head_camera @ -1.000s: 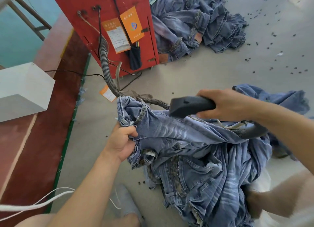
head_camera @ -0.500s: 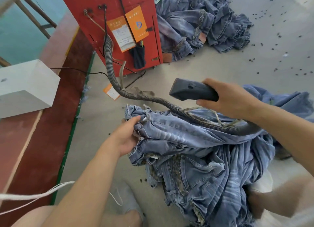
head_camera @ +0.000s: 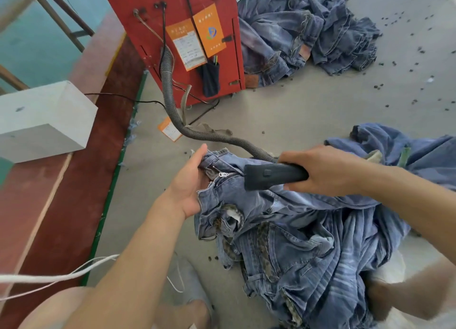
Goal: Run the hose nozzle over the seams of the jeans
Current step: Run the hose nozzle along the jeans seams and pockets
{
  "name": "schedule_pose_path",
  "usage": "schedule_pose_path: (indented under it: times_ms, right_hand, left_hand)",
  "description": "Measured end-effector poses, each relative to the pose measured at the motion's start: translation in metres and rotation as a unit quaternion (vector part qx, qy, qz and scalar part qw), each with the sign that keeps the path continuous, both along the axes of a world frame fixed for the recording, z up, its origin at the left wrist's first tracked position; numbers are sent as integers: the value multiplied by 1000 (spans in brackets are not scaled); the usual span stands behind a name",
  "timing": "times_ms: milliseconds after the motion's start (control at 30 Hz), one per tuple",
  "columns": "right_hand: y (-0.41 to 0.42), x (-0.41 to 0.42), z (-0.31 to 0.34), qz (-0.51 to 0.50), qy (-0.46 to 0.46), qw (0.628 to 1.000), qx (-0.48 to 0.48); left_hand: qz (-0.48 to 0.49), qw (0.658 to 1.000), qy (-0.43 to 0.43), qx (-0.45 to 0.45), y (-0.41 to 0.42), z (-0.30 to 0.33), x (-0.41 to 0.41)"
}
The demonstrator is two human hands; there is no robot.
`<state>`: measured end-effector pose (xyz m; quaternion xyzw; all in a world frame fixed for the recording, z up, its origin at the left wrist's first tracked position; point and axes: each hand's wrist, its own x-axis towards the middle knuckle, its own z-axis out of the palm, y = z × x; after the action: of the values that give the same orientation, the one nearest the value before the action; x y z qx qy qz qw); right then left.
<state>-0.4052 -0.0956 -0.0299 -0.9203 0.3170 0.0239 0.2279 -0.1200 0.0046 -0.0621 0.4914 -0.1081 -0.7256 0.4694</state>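
Observation:
A pair of blue jeans point(head_camera: 296, 230) lies bunched over my lap, waistband and open zipper fly turned up. My left hand point(head_camera: 190, 183) holds the waistband edge beside the zipper, thumb up and fingers tucked under the denim. My right hand point(head_camera: 323, 170) grips the black hose nozzle point(head_camera: 269, 177), whose tip touches the denim just right of the zipper. A grey ribbed hose point(head_camera: 177, 121) runs from the nozzle up to the red machine point(head_camera: 172, 20).
More jeans are heaped on the floor at the back right point(head_camera: 308, 27), and another blue garment point(head_camera: 407, 151) lies behind my right arm. A white block point(head_camera: 44, 121) sits on a red ledge at left. White cord point(head_camera: 61, 274) trails at lower left. Small dark bits dot the grey floor.
My right hand lowered the nozzle from above the jeans onto the fly area. My left hand shifted its hold and turned the waistband so the zipper shows.

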Motion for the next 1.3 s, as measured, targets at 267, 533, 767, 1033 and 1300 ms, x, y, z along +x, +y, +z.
schedule_pose_path:
  times_ms: [267,533,767,1033,1300]
  right_hand:
    - [-4,13,25,-95,-217,971,29]
    - [-1,-1,-2,-144,-36,988,-31]
    - [11,32,-33,-229,-41,972,-16]
    - [-27,35,7,-223,-85,970,-48]
    - [-48,38,15,-211,-75,974,-33]
  left_hand:
    - [-6,999,-46,28,2,5,-5]
    - [34,993,-80,77,3,4,-2]
    - [-8,1000,25,1,4,23,-15]
    - [-157,960,-229,-44,7,18,-4]
    - [-109,972,-209,-12,8,6,7]
